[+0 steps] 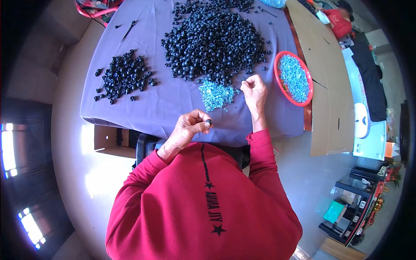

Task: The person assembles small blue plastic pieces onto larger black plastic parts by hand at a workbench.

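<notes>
My left hand [189, 128] is closed near the table's front edge, thumb and forefinger pinching a small round black cap-like piece [209, 121] with a hollow opening. Farther forward and to the right, my right hand [255, 92] pinches another small black round piece [243, 79], partly covered by the fingertips. Between the hands lies a small heap of shiny light-blue bits [216, 94]. Behind it spreads a large pile of the same kind of black hollow pieces [216, 41]. A smaller group of black pieces [123, 77] lies to the left.
A red oval tray [309, 99] full of light-blue bits stands right of my right hand. The table has a purple cloth [151, 106]. Flattened cardboard [331, 108] lies along its right side. A dark thin tool [128, 30] rests far left. A person in red [339, 22] is at the far right.
</notes>
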The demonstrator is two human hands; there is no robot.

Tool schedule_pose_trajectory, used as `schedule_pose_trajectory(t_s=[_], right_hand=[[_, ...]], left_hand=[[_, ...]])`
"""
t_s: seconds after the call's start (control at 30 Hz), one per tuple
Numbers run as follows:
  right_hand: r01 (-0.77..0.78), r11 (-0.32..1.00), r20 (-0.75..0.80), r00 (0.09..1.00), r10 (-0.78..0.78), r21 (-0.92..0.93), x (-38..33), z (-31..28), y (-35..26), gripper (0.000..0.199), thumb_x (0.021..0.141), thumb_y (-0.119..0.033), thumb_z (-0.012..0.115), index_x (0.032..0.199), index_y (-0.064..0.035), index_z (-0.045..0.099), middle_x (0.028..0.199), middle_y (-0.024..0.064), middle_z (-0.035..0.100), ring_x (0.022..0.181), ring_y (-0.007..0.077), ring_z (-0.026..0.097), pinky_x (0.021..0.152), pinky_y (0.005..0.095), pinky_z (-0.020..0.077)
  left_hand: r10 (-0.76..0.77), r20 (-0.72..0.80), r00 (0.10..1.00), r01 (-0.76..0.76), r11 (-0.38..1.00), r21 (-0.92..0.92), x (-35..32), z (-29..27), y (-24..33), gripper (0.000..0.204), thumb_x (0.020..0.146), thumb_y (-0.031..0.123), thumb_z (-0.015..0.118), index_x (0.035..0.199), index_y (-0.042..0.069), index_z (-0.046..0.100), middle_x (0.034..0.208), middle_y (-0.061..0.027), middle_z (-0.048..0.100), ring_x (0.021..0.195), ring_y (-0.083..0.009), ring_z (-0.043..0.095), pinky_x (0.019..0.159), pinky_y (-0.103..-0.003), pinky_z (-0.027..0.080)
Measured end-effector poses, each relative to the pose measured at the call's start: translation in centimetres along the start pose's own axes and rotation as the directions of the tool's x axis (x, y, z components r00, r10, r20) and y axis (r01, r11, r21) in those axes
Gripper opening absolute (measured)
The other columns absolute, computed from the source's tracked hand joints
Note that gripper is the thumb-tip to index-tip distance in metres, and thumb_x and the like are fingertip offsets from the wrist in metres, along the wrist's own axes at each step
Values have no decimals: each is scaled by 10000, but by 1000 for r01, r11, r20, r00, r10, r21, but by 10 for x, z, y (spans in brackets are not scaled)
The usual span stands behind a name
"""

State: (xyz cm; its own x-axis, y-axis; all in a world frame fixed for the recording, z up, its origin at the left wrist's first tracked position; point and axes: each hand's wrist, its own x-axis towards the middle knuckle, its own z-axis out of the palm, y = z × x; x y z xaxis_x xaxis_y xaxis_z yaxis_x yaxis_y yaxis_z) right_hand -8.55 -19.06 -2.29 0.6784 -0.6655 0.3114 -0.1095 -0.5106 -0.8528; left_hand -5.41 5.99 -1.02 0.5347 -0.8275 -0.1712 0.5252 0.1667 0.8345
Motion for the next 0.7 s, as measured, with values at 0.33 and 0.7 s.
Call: schedule_pose_trajectory(t_s=[0.33,0.7], right_hand=[[80,996,87,993,-82,27,-6,-8,11,118,787,21,582,895,-27,585,709,7,571,604,54,533,545,205,445],[-56,907,192,981,-28,418,-31,-28,-62,142,827,20,530,966,1,549,791,74,608,637,109,582,607,216,468]], left_hand=[[8,12,1000,-8,1000,3,0,5,3,143,815,112,632,879,8,556,816,-58,578,690,-109,535,680,-242,429],[62,8,998,-61,998,-16,10,13,13,149,809,101,636,894,3,562,816,-63,580,686,-110,535,681,-243,428]])
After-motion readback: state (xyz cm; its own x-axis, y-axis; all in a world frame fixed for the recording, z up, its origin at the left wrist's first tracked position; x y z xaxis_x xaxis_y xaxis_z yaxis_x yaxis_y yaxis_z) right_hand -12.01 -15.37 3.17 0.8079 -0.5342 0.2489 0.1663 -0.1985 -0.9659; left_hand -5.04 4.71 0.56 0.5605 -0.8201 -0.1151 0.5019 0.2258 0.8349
